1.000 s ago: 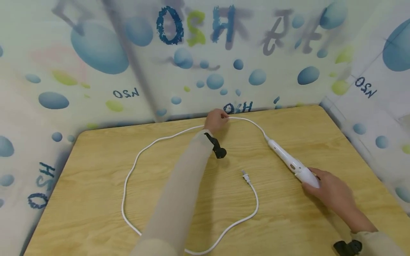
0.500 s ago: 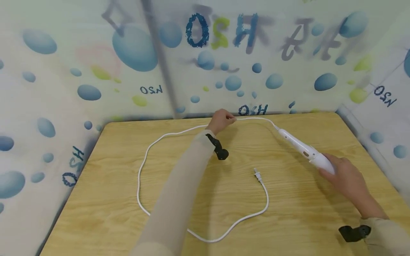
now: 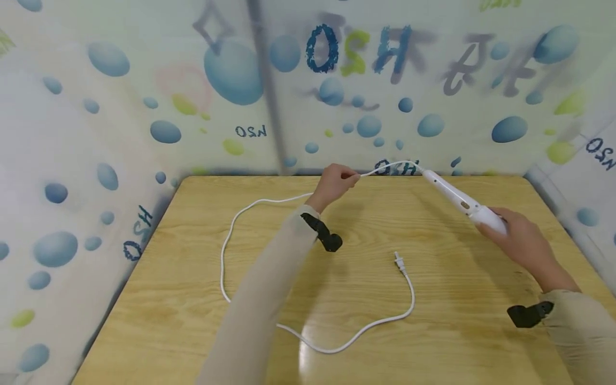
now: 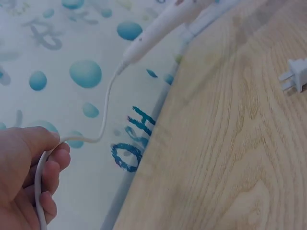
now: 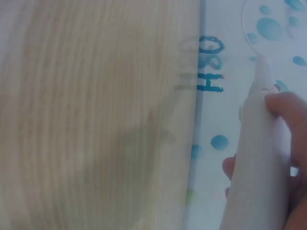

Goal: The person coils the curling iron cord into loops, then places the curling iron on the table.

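Note:
A long white hair styling iron (image 3: pixel 452 193) is raised above the table's far right part, tilted, its cord end pointing to the back left. My right hand (image 3: pixel 524 240) grips its wider end; in the right wrist view, fingers curl around the smooth white body (image 5: pixel 261 158). Close to the back edge, my left hand (image 3: pixel 333 184) pinches the white cord (image 3: pixel 260 200) between thumb and fingers, a short way from the iron. From there the cord loops left across the table, passes under my left forearm, and ends at a two-prong plug (image 3: pixel 399 262) lying in the middle.
The wooden table (image 3: pixel 183 256) has its back edge against a wall sheet (image 3: pixel 298 123) printed with blue bubbles and letters. Similar sheets stand at the left and right sides. A black wrist camera (image 3: pixel 529 314) sits on my right sleeve, another on the left.
My right hand has lifted the iron, and my left hand has raised its piece of cord a little off the table. The head view has shifted left, so the scene sits further right.

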A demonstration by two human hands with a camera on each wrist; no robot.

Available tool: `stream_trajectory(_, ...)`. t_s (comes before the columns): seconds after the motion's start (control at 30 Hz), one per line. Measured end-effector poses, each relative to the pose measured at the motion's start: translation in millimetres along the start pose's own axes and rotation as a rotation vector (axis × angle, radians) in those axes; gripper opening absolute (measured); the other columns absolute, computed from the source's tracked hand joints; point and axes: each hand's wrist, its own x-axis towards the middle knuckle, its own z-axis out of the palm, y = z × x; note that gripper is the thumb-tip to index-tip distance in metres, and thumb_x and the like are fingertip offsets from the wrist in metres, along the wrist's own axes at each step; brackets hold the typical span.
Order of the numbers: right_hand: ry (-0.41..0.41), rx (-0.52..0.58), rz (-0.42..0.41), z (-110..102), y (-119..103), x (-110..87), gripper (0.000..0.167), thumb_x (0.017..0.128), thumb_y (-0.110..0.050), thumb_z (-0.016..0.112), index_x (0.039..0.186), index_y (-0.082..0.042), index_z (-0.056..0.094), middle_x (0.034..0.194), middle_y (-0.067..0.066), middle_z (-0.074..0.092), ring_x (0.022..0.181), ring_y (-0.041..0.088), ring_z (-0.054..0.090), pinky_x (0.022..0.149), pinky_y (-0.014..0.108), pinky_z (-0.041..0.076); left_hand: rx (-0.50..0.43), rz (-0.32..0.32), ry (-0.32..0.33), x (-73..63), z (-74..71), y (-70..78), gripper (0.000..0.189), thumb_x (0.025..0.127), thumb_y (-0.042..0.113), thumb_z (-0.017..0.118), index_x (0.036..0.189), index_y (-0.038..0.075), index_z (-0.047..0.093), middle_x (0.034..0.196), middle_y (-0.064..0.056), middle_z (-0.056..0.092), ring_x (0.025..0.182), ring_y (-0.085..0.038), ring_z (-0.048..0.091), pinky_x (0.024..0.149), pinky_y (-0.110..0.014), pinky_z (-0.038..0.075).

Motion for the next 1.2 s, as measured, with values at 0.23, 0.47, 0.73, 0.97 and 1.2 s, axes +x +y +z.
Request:
stream_trajectory(0.23, 0.019, -0.007, -0.029, 1, -11, 27.9, 0.059, 0.094, -0.034, 0.053, 0.127, 0.014, 0.041, 0.107, 0.034, 0.049, 0.075, 0.037, 0.048, 0.055, 0.041, 0.035, -0.088, -0.013, 0.074, -18.4, -5.2, 11.1, 0.023, 0.094, 0.020, 0.055, 0.102, 0.004, 0.069, 0.087, -0.011, 0.065, 0.077, -0.022, 0.059, 0.063, -0.026, 0.045)
stream_trajectory(0.47, 0.043, 0.002, -0.043, -5, -19, 49.7, 0.056, 0.095, -0.033, 0.050, 0.130, 0.010, 0.041, 0.105, 0.034, 0.050, 0.075, 0.038, 0.048, 0.055, 0.044, 0.034, -0.200, -0.019, 0.032, -40.6, -0.7, 25.8, 0.021, 0.094, 0.016, 0.055, 0.103, 0.002, 0.068, 0.086, -0.013, 0.065, 0.075, -0.022, 0.060, 0.063, -0.024, 0.048)
stream_trajectory(0.73, 0.064, 0.124, -0.100, -19, -36, 64.1, 0.052, 0.096, -0.026, 0.049, 0.132, 0.010, 0.038, 0.114, 0.034, 0.044, 0.091, 0.044, 0.041, 0.068, 0.053, 0.030, -0.367, -0.013, -0.174, -60.7, 16.8, 27.2, 0.027, 0.093, 0.007, 0.054, 0.117, -0.004, 0.060, 0.091, -0.019, 0.065, 0.080, -0.027, 0.063, 0.072, -0.027, 0.051)
stream_trajectory(0.97, 0.010, 0.259, -0.169, -33, -57, 59.3, 0.047, 0.095, -0.019, 0.050, 0.134, 0.005, 0.037, 0.119, 0.022, 0.040, 0.091, 0.025, 0.035, 0.068, 0.027, 0.030, -0.386, -0.035, -0.311, -64.4, 27.0, 19.1, 0.026, 0.092, 0.004, 0.055, 0.116, -0.004, 0.061, 0.093, -0.019, 0.066, 0.074, -0.018, 0.064, 0.076, -0.033, 0.050)
stream_trajectory(1.2, -0.044, 0.325, -0.229, -41, -77, 41.5, 0.043, 0.094, -0.011, 0.052, 0.133, 0.002, 0.040, 0.114, 0.006, 0.043, 0.085, 0.011, 0.038, 0.064, 0.018, 0.033, -0.335, -0.046, -0.396, -52.0, 29.0, -3.9, 0.027, 0.090, 0.008, 0.059, 0.116, -0.001, 0.063, 0.093, -0.015, 0.068, 0.078, -0.018, 0.064, 0.082, -0.045, 0.046)
